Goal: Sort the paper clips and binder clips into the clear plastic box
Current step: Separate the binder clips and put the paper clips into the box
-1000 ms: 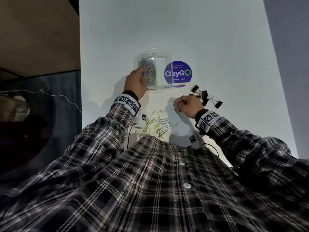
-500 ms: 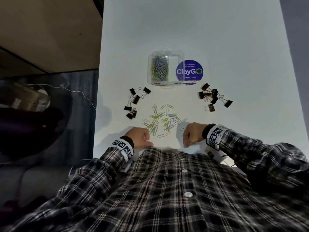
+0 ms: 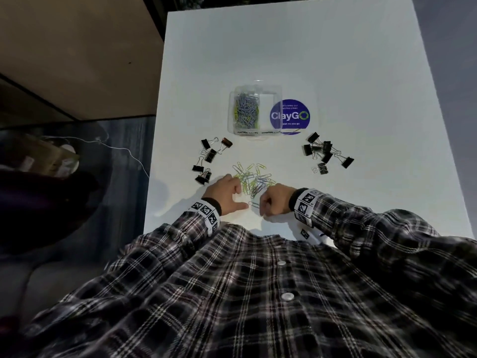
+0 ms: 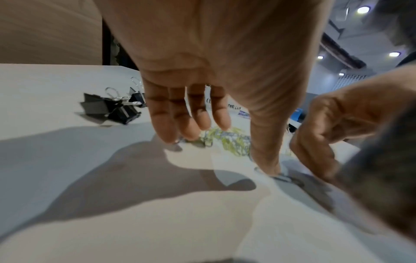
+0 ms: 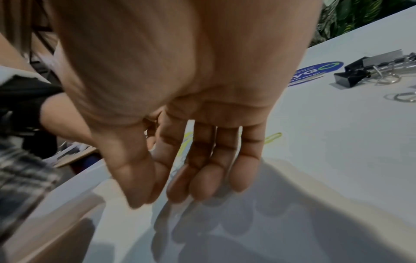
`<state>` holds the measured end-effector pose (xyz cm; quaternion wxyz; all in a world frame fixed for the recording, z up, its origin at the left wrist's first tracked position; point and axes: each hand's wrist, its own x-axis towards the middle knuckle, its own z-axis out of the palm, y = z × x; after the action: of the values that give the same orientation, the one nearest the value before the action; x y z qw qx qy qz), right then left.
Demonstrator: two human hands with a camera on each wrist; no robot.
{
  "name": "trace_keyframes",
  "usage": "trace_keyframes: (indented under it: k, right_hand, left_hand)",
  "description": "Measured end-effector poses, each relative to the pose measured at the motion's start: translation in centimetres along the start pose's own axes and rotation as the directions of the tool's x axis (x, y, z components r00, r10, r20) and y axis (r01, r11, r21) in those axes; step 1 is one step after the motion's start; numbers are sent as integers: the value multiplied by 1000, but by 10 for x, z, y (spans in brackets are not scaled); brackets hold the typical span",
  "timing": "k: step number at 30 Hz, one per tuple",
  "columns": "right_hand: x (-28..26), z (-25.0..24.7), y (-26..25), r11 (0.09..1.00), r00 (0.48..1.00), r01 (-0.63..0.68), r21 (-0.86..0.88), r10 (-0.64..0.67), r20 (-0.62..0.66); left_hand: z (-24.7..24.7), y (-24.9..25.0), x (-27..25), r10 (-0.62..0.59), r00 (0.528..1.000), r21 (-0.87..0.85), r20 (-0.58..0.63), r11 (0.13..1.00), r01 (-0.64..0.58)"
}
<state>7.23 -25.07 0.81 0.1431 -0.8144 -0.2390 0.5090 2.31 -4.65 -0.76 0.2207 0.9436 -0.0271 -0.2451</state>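
Since half a second ago both hands have moved from the near table edge up to the loose pile of green and silver wire paper clips (image 3: 254, 180).

Head view: left hand (image 3: 227, 196) lies on the pile's left edge, thumb stretched toward a single silver paper clip (image 3: 254, 204). Right hand (image 3: 275, 204) is just right of that clip, knuckles bent. The clear plastic box (image 3: 254, 111) stands further back on the white table (image 3: 335, 60), clips filling its left compartment, beside a round blue sticker (image 3: 290, 116). Black binder clips lie in a left group (image 3: 207, 161) and a right group (image 3: 325, 153).

Left wrist view: fingers (image 4: 178, 115) straight and loose, tips at the pile; thumb tip on the single clip.

Right wrist view: fingers (image 5: 216, 160) long and relaxed, holding nothing visible.
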Motion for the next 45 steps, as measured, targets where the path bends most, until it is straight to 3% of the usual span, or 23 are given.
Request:
trace_keyframes:
  k: [2, 4, 8, 12, 14, 17, 22, 30, 35, 39, 45]
  right_hand:
    - [-2, 8, -1, 999, 994, -8, -53, 13, 104]
    - [2, 14, -2, 997, 994, -8, -79, 16, 106]
    - [13, 10, -2, 1000, 996, 13, -3, -13, -93]
    - [11, -4, 2, 998, 970, 25, 62, -9, -242]
    - [7, -6, 11, 998, 929, 62, 7, -56, -365]
    - [0, -5, 27, 989, 854, 18, -147, -92, -513]
    - [9, -10, 28, 968, 892, -142, -207, 35, -451]
    - [29, -4, 15, 996, 889, 36, -85, -70, -452]
    - [26, -11, 19, 956, 889, 105, -274, -213, -406]
    - [32, -14, 11, 909, 910, 94, -407, -244, -335]
    - [37, -16, 8, 930, 881, 85, -358, -238, -409]
  left_hand:
    - [5, -6, -6, -67, 998, 39, -22, 997, 68]
    - [10, -9, -7, -134, 991, 49, -17, 990, 134]
    - [7, -3, 2, -190, 982, -13, -26, 982, 189]
    - [3, 4, 10, -81, 997, -166, 16, 983, 83]
    - [0, 3, 12, -54, 998, -189, -12, 981, 51]
    - [-3, 1, 14, -67, 996, -16, -62, 998, 66]
    - [2, 17, 20, -124, 992, 170, 20, 978, 118]
    - [8, 14, 24, 6, 1000, 18, -29, 1000, -5]
    - [11, 5, 15, -92, 993, 34, -72, 995, 94]
    - [11, 10, 19, -67, 994, 6, -84, 998, 67]
    - [10, 18, 27, -52, 995, -7, -90, 999, 51]
